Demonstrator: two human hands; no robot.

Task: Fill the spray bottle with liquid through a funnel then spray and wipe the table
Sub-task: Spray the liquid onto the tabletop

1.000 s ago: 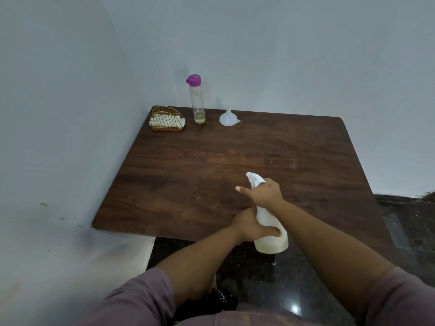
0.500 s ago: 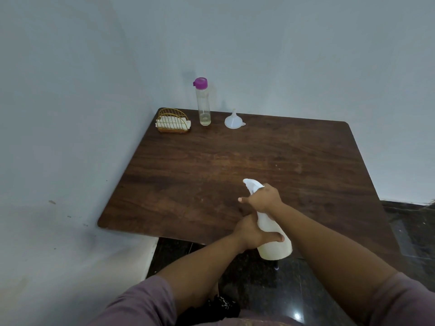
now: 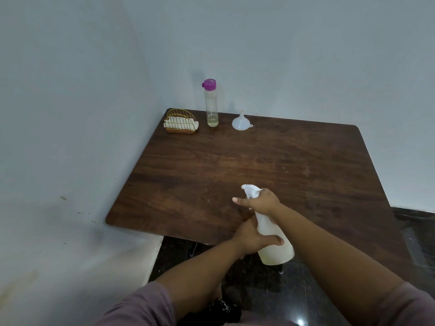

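Note:
I hold a white spray bottle (image 3: 270,234) tilted over the near edge of the brown wooden table (image 3: 235,165), its nozzle pointing away to the upper left. My left hand (image 3: 253,238) grips the bottle's body, thumb across its front. My right hand (image 3: 261,201) wraps round the spray head, with the thumb sticking out to the left. At the table's far edge stand a clear bottle with a purple cap (image 3: 211,103), holding a little yellowish liquid, and a white funnel (image 3: 241,122) lying mouth down.
A gold wire holder with white napkins (image 3: 180,122) sits at the far left corner of the table. Pale walls close in on the left and behind. Dark glossy floor (image 3: 412,234) shows to the right of and below the table.
The spray bottle and both hands stay at the table's near edge with the same grip. My head has tilted so the table sits lower in view.

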